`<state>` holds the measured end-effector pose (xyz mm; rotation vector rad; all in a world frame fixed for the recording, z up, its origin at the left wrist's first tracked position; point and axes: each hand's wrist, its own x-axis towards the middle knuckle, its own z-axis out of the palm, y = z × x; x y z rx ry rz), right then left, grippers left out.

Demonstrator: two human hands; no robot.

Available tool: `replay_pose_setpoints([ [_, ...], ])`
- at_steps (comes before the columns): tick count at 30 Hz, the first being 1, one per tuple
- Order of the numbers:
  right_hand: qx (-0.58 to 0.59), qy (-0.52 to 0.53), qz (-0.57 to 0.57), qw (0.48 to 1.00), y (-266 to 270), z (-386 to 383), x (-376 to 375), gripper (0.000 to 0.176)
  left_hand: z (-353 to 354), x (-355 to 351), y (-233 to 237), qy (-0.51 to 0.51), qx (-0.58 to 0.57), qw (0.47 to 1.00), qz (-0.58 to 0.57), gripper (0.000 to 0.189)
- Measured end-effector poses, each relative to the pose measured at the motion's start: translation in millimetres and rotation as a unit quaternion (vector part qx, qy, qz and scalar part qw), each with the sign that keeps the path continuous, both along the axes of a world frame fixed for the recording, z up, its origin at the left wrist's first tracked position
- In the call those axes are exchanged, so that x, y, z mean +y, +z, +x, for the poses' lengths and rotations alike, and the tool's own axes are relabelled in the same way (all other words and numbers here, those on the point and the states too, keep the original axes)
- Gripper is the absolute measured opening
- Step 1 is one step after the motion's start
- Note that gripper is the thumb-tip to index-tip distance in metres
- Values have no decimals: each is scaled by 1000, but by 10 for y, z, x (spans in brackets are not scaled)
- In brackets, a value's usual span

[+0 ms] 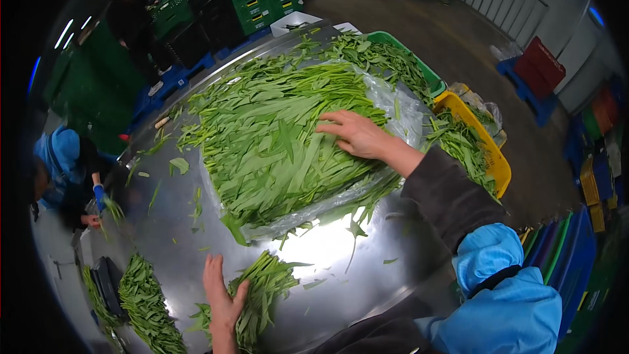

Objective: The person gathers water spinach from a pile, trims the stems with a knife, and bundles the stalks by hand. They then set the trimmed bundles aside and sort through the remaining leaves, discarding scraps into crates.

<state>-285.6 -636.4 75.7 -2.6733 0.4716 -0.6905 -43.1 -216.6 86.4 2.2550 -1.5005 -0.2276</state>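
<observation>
A big heap of long-stemmed leafy greens (282, 137), which look like water spinach, lies on a clear plastic sheet (400, 111) on the metal table (196, 249). My right hand (359, 135) rests over the right side of this heap, fingers stretched and slightly apart, touching the leaves. Near the front edge, my left hand (224, 295) is held with its thumb apart from its fingers. A smaller bunch of greens (263, 295) lies against its thumb side, and some leaves show on its other side.
A yellow basket (501, 164) and a green crate (429, 75) with greens stand along the right edge. At left, a person in blue (65, 151) handles some stems. Another greens bundle (147, 305) lies front left. A small knife handle (162, 122) is at the far-left edge.
</observation>
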Motion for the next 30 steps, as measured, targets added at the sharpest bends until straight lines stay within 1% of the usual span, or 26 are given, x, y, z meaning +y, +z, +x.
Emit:
replay_pose_setpoints([
  [1,28,40,-40,998,-55,87,-93,35,-51,-135,26,4,0,1000,2,83],
  [2,56,80,-80,992,-138,138,-198,34,-118,-300,61,-9,3,1000,-22,77],
  [3,60,105,-77,990,-228,157,-295,27,-178,-473,92,-22,8,999,-45,71],
  [4,61,107,-73,990,-253,155,-359,27,-227,-650,119,-21,10,999,-41,71],
  [6,35,105,100,989,-249,148,-444,25,-315,-1018,164,-63,23,993,-97,63],
  [7,36,106,104,988,-258,142,-469,25,-356,-1201,181,-61,25,994,-93,63],
  [8,-13,96,242,966,-264,137,-484,25,-393,-1384,191,-67,51,991,-108,60],
  [9,-62,83,374,922,-269,133,-493,24,-430,-1559,198,-73,76,987,-122,57],
  [10,-64,83,378,920,-229,131,-467,24,-462,-1731,191,-73,75,987,-118,57],
  [11,-37,105,224,968,-171,134,-420,23,-489,-1902,168,-80,84,984,-135,55],
  [12,-10,123,63,990,-165,149,-388,23,-517,-2054,146,-87,92,980,-151,53],
  [13,4,130,-11,991,-229,178,-388,26,-560,-2193,128,-90,90,981,-146,53],
  [16,-8,135,0,991,-361,270,-434,28,-616,-2512,61,-114,114,973,-164,50],
  [17,-39,120,-16,992,-354,270,-443,21,-602,-2580,28,-118,110,972,-169,49],
  [18,-40,120,-13,992,-344,246,-460,21,-588,-2633,12,-120,107,972,-172,48],
  [19,-60,85,162,981,-291,219,-468,18,-566,-2698,34,-123,99,973,-171,45],
  [20,-77,49,331,939,-272,219,-482,15,-535,-2777,24,-120,100,973,-168,45],
  [21,-173,66,420,888,-385,264,-516,17,-503,-2865,3,-122,83,975,-165,46],
  [22,-171,68,422,888,-430,299,-552,17,-476,-2946,-25,-125,67,977,-161,47],
  [23,-230,69,463,853,-464,331,-604,21,-471,-3023,-65,-140,20,982,-129,48],
  [24,-288,69,500,813,-484,366,-646,24,-476,-3065,-155,-140,20,982,-129,48],
  [25,-333,28,530,779,-509,414,-673,26,-480,-3117,-280,-147,-89,982,-72,49],
  [26,-333,28,529,780,-478,385,-724,26,-473,-3161,-410,-152,-197,969,-15,51],
  [27,-361,-53,579,730,-423,304,-802,26,-439,-3166,-541,-151,-219,964,-10,53],
  [28,-382,-134,622,670,-391,200,-907,26,-439,-3170,-537,-152,-217,964,-10,53],
  [30,-401,-129,594,685,-578,-206,-1333,26,-451,-3163,-531,-148,-205,967,-17,54],
])
